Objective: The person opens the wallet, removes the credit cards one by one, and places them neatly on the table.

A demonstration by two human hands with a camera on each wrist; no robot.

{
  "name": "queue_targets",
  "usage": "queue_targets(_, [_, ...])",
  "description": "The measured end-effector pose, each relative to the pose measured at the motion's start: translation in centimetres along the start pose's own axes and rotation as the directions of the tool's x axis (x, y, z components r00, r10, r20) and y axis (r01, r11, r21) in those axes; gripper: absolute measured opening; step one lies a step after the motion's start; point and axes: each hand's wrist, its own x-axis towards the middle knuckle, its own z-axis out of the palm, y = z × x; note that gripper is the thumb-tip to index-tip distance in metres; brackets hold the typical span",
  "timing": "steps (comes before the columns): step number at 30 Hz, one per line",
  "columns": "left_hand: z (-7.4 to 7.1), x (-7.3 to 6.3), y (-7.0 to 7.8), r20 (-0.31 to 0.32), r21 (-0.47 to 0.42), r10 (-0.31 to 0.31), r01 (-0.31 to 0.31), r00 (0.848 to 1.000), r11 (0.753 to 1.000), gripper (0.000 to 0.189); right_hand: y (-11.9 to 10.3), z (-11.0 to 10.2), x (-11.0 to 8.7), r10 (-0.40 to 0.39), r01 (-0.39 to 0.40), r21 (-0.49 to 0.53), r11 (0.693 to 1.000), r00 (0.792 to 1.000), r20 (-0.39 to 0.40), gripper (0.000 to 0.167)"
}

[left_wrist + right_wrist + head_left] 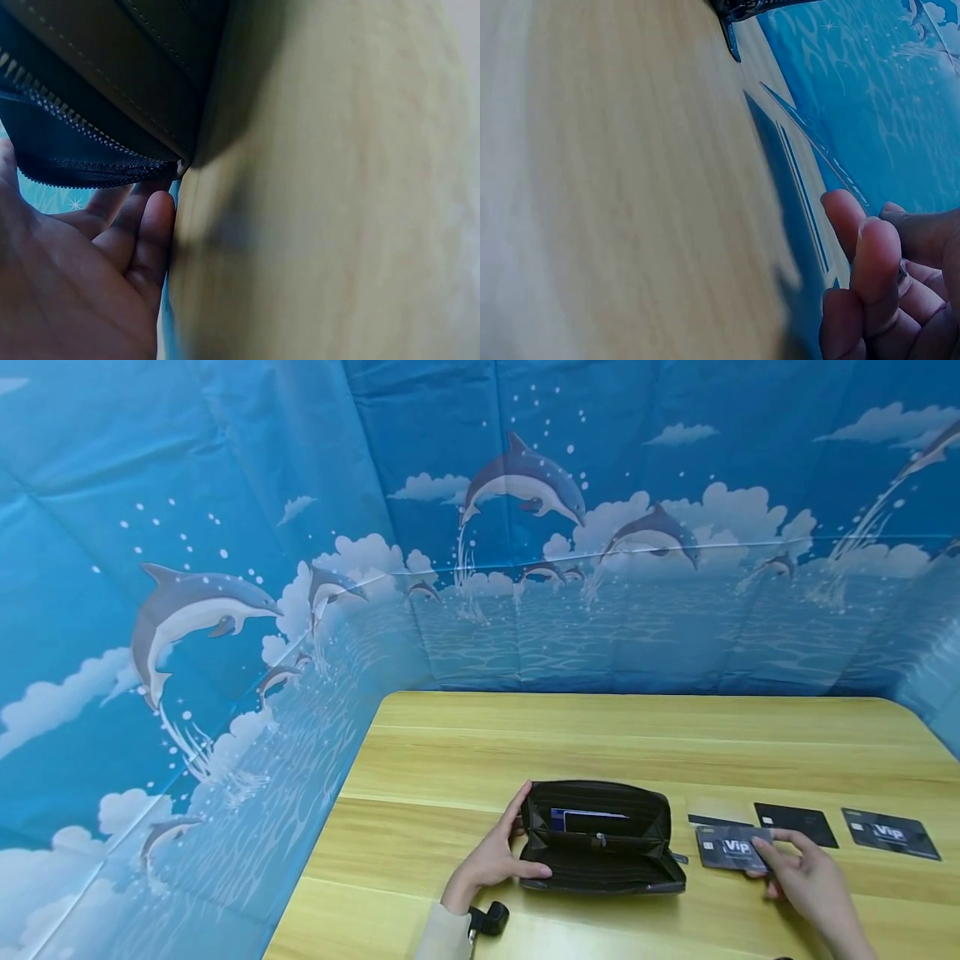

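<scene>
Head view: shows a dark brown, oblong, leather-look zip wallet [600,874] spread open on the yellow wood-grain table [450,752], between the two hands, with its long axis running left to right. At its left end, grips it with the left hand [487,862], thumb over the near rim and fingers round the far left edge. In the right hand [810,877], pinches a grey, rectangular, glossy card printed "Vip" [716,853] between thumb and fingers. Lies just right of the wallet's right end, apart from it, with its long side roughly in line with the wallet's; far nearer to the right hand. In the right wrist view, appears tilted, raised off the table. Between card and wallet, shows a small zip tab [680,858] sticking out, probably the likeliest snag in that gap. Inside the wallet, shows blue and white card edges [592,821] behind a divider with a metal zip pull [600,839]. Behind the held card, shows a partly covered, pale-looking card with a dark edge [720,820]; farther right, a black rectangular card [797,824], then another grey "Vip" card [890,833], both flat
</scene>
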Motion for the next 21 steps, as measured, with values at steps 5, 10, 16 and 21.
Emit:
queue_targets(5, [0.02,0.01,-0.04,-0.003,0.010,-0.005,0.005,1.000,1.000,0.116,0.48,-0.01,0.03,0.009,-0.007,-0.040,0.999,0.999,0.045,0.061])
queue_targets(10, [0.02,0.03,-0.03,-0.002,0.004,-0.001,0.001,1.000,1.000,0.116,0.65,-0.02,0.07,-0.005,0.008,-0.052,0.999,0.998,0.061,0.061])
queue_targets(16, [0.01,0.03,0.02,0.000,0.005,0.002,-0.002,1.000,1.000,0.116,0.59,-0.18,-0.05,-0.013,0.017,-0.060,0.998,0.997,0.079,0.062])
queue_targets(21, [0.01,0.04,0.04,0.002,0.009,0.009,-0.009,1.000,1.000,0.116,0.41,-0.11,-0.12,-0.045,0.050,-0.144,0.988,0.998,0.035,0.060])
